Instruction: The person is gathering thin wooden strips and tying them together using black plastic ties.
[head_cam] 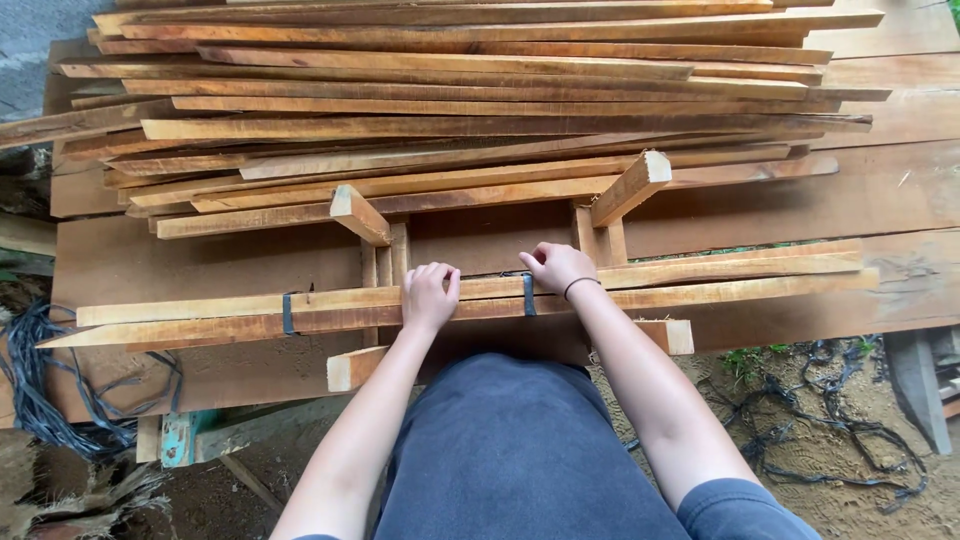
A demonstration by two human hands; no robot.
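Observation:
A bundle of long thin wooden slats [700, 280] lies across a small wooden cradle of upright blocks [630, 188] in front of me. My left hand [428, 296] rests on top of the bundle near its middle, fingers curled over the far edge. My right hand [556, 266] is closed at a dark strap [528, 294] that wraps the bundle, fingers pinched on it. A second dark strap [289, 313] circles the bundle farther left. A thin band sits on my right wrist.
A large loose stack of wooden slats [480, 100] lies on broad planks [880, 190] behind the cradle. Tangled dark strapping lies on the ground at the left [40, 380] and right [840, 440]. My knees in dark trousers [520, 450] are below.

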